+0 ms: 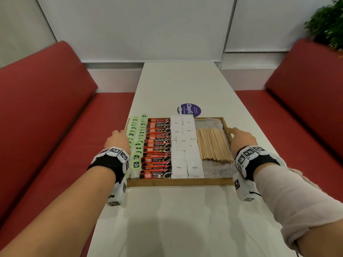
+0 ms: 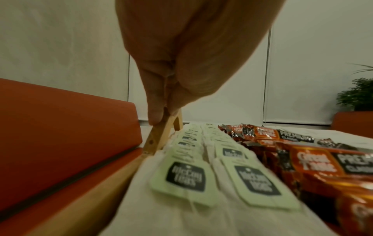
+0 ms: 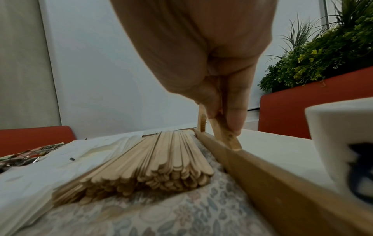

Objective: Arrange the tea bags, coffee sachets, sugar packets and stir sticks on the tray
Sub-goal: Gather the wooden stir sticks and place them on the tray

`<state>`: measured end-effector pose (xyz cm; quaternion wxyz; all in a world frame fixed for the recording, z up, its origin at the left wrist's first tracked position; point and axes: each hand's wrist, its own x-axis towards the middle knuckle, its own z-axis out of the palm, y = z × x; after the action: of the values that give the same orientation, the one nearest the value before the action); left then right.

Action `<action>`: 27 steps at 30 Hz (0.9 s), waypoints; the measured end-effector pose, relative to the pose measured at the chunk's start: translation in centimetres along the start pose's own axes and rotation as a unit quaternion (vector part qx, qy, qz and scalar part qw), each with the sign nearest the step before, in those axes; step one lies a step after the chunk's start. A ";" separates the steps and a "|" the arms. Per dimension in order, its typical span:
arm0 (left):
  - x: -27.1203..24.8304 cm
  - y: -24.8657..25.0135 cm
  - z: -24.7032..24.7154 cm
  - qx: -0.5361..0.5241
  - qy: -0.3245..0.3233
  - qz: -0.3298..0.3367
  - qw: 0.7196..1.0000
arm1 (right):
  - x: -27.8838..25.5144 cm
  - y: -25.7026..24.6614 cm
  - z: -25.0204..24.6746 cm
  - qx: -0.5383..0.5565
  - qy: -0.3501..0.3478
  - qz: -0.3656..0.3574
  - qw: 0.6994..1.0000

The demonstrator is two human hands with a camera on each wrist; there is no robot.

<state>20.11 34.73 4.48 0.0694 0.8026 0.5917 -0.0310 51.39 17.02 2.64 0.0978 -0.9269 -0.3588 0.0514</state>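
A wooden tray (image 1: 178, 182) sits on the white table. It holds green-tagged tea bags (image 1: 136, 143) at the left, then red coffee sachets (image 1: 157, 149), white sugar packets (image 1: 182, 145) and a bundle of wooden stir sticks (image 1: 213, 145). My left hand (image 1: 117, 139) grips the tray's left handle (image 2: 161, 132), thumb and fingers pinching it. My right hand (image 1: 241, 139) grips the right handle (image 3: 224, 132) the same way. The tea bags (image 2: 191, 172) and sachets (image 2: 302, 159) show close in the left wrist view, the stir sticks (image 3: 153, 162) in the right wrist view.
A purple round sticker (image 1: 189, 110) lies on the table (image 1: 181, 84) just beyond the tray. Red benches (image 1: 46, 108) flank the table on both sides. A plant (image 1: 328, 25) stands at the far right. A floral liner (image 3: 181, 210) covers the tray floor.
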 end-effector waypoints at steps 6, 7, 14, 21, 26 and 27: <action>2.4 0.8 -0.2 0.011 -0.001 -0.006 1.000 | 2.7 -0.9 0.0 -0.015 -0.001 0.003 1.000; 2.8 1.0 -0.3 0.013 -0.001 -0.007 1.000 | 3.1 -1.1 0.1 -0.018 -0.002 0.003 1.000; 4.3 1.5 -0.7 0.011 0.005 -0.009 1.000 | 5.0 -1.9 0.1 -0.028 -0.004 0.004 1.000; 5.2 1.5 -0.3 0.012 0.005 -0.013 1.000 | 5.7 -2.1 0.2 -0.026 -0.009 0.008 1.000; 5.6 0.7 -0.5 -0.001 -0.017 -0.018 1.000 | 5.8 -1.7 -0.6 0.002 -0.043 -0.015 0.999; 5.3 0.7 -0.7 -0.004 -0.022 -0.024 0.999 | 5.6 -1.5 -0.9 0.008 -0.051 -0.013 0.999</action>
<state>22.38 39.66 4.48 0.0850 0.7869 0.6093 -0.0481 54.65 21.77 3.71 0.0873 -0.9174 -0.3752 0.1000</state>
